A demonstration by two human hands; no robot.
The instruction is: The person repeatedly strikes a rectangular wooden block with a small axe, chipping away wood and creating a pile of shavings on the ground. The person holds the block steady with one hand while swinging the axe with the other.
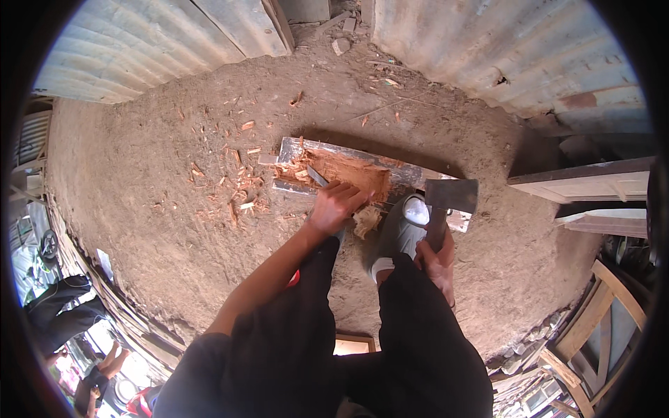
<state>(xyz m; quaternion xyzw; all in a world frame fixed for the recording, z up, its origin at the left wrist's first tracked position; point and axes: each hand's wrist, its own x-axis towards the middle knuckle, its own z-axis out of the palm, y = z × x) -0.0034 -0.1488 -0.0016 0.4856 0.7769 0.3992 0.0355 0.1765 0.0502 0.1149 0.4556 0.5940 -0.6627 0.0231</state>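
Observation:
My left hand (337, 207) is closed around a chisel; its flat metal blade (317, 175) points up and left into a hollow in a wooden block (411, 172). The handle is hidden in my fingers. The hollow is reddish raw wood, and loose chips lie at its left end. My right hand (437, 263) grips the wooden handle of a hatchet (451, 194), its dark, broad head raised near the block's right end. A grey shoe (401, 233) of mine is by the block's near edge, below the hatchet head.
Wood chips (237, 177) are scattered over the dirt floor (146, 181) left of the block. Corrugated metal sheets (502, 63) stand at the far side. Boards (582, 182) and a wooden frame (592, 320) are at the right. People (70, 306) are at the lower left.

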